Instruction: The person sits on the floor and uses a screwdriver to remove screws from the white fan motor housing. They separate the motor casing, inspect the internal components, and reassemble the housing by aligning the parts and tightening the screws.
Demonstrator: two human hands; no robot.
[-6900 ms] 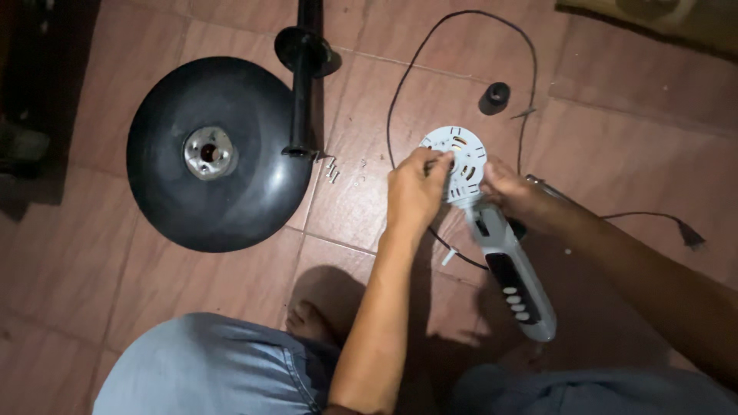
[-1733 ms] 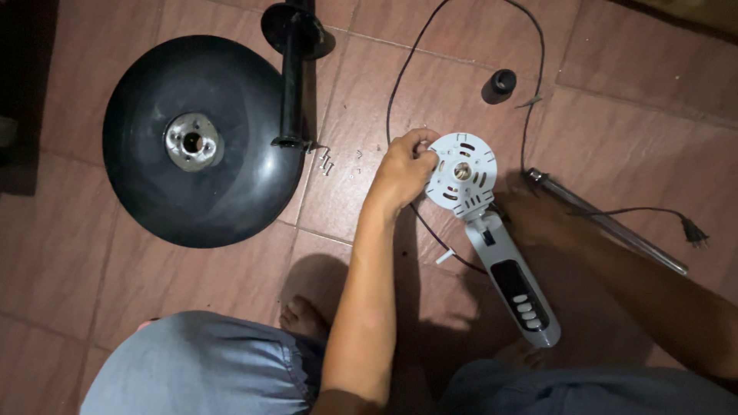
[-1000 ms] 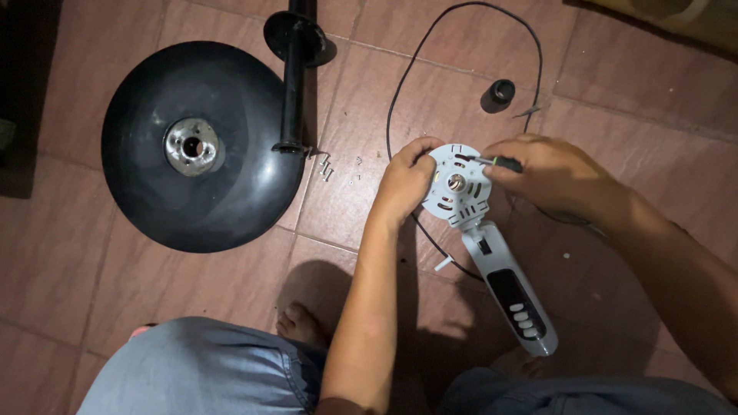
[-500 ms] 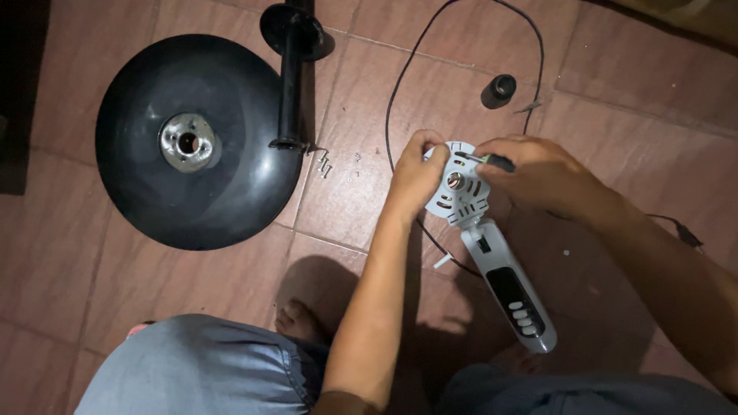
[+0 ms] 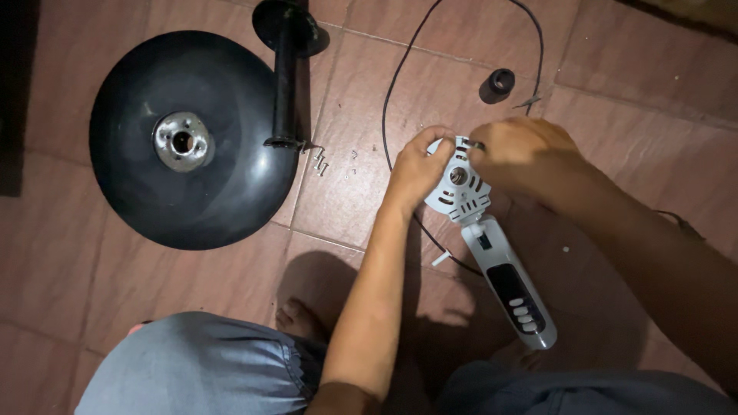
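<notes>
work centres on the white fan housing (image 5: 463, 187), a round slotted plate with a long neck carrying a dark button panel (image 5: 521, 298), lying flat on the tiled floor (image 5: 600, 69) in front of the person's knees. the left hand (image 5: 416, 165) grips the plate's left rim, fingers closed on its edge to steady it. the right hand (image 5: 525, 154) covers the plate's upper right edge, fingers bunched together on something small and dark at the rim — what exactly they pinch i cannot tell.

judging by the layout, the fan is already well apart: the black round base (image 5: 188, 138) lies upside down well to the left of the housing, with the black stand tube (image 5: 285, 77) across its right edge, and a few loose screws (image 5: 320, 161) sit between base and housing. a small black cap (image 5: 500, 81) rests just above the housing, and the black power cord (image 5: 400, 84) loops around it. the housing itself looks unopened — that part seems left to do.
</notes>
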